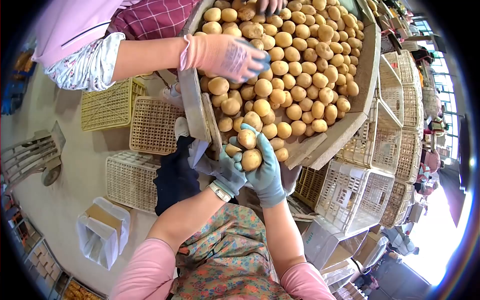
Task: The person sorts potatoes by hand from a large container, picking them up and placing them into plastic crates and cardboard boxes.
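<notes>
Both my hands wear blue-grey gloves and meet at the near edge of a wooden sorting bin (371,60) full of potatoes (298,93). My right hand (267,177) is closed around potatoes, its fingers curled along their far side; a larger potato (251,160) and another potato (247,139) show between my hands. Fingers bent, my left hand (231,175) grips a smaller potato (232,150), partly hidden by the glove. A watch (220,192) is on my left wrist.
A co-worker's gloved hand (232,57) reaches over the potatoes from the left; another dark-gloved hand (270,6) is at the top. Plastic crates (345,195) stack up on the right. More crates (155,125) and a bag-lined box (103,230) stand on the left floor.
</notes>
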### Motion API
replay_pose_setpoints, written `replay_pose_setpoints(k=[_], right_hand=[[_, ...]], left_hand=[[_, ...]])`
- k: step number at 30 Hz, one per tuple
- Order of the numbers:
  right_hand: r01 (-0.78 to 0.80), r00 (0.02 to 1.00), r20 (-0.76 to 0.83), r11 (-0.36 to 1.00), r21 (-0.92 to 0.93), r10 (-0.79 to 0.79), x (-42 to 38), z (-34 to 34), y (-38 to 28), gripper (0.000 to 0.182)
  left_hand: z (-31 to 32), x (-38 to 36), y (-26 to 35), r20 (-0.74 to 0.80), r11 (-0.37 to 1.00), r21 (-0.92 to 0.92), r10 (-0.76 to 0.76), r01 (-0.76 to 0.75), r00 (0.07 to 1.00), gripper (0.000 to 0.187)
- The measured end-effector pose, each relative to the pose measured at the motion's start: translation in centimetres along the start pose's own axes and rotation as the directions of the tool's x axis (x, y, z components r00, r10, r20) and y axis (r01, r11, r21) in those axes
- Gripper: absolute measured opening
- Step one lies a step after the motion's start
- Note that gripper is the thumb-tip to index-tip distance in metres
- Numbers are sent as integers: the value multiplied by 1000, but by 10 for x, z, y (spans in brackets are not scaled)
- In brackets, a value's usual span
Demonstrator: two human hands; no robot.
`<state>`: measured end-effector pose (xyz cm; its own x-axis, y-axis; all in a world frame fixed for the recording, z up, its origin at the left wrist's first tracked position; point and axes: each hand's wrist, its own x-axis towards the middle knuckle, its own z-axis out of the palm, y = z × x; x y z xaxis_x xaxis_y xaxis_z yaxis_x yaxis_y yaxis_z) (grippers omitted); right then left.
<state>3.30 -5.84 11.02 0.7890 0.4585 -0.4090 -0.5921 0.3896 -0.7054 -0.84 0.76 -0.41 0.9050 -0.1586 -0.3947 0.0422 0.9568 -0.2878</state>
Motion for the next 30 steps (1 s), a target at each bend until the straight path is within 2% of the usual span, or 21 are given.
replay_pose_setpoints(k=[3,4,5,6,9,11,12,13,15,16,17,19,20,21,22,23,25,26,28,29,30], right_hand=[[39,979,-190,985,-167,-71,-1,0,17,48],[-100,991,-60,968,229,116,-2,-2,11,49],[-268,963,132,781,564,235,-2,-2,6,52],[-291,946,66,749,596,316,-3,5,1,56],[-321,943,166,667,672,287,-3,1,10,56],[-317,941,133,675,666,311,-7,-1,12,55],[-251,957,70,685,684,280,-9,0,14,55],[-183,969,7,694,696,249,-10,0,16,56],[-176,977,34,714,678,209,-12,-5,20,52],[-155,973,-55,814,559,223,-17,2,15,52],[-143,964,-144,894,424,222,-22,9,9,60],[-141,948,-236,949,283,211,-33,-1,22,74],[-132,948,-195,868,479,252,-36,-27,44,43],[-123,949,-144,748,652,281,-37,-45,53,25],[-283,940,125,521,805,318,-40,-52,43,24],[-230,935,36,526,818,354,-41,-42,35,26],[-198,939,41,437,878,343,-38,-29,30,29],[-223,940,100,368,903,325,-35,-26,30,31],[-221,938,94,367,904,335,-37,-24,32,33],[-216,934,83,364,906,347,-40,-23,35,35],[-233,945,114,386,893,306,-48,-28,34,36]], left_hand=[[8,6,1,26,1000,-3,26,-26,999,54],[9,8,1,34,1000,-6,29,-29,999,54],[10,10,0,44,1000,-12,29,-29,999,54],[7,6,1,36,1000,-23,13,-13,999,54],[2,-4,-7,60,998,-62,13,-9,998,54],[3,-3,-10,100,995,-99,24,-14,995,54],[4,-4,-13,130,990,-136,48,-30,990,54],[10,-4,-19,159,980,-191,90,-59,983,54],[33,-3,-71,193,767,-559,490,-315,850,54],[46,-3,-84,197,670,-647,609,-364,769,54],[78,-11,-74,0,634,-719,409,-285,912,51],[5,-5,-70,-37,690,-670,339,-275,940,49],[-7,-6,-58,-53,716,-646,305,-266,951,49],[-21,-8,-46,-70,741,-622,270,-254,960,49],[-22,-18,-9,-37,903,-428,29,-42,999,49],[-25,-24,-15,-12,912,-407,-58,48,998,45],[-30,-37,-26,40,904,-360,-232,231,972,38],[-30,-34,-45,13,918,-396,29,-22,999,40],[-22,-27,-61,9,860,-417,327,-293,945,49],[-23,-21,-30,46,963,-232,149,-134,988,50],[-11,-17,0,82,999,3,-45,45,996,52]])
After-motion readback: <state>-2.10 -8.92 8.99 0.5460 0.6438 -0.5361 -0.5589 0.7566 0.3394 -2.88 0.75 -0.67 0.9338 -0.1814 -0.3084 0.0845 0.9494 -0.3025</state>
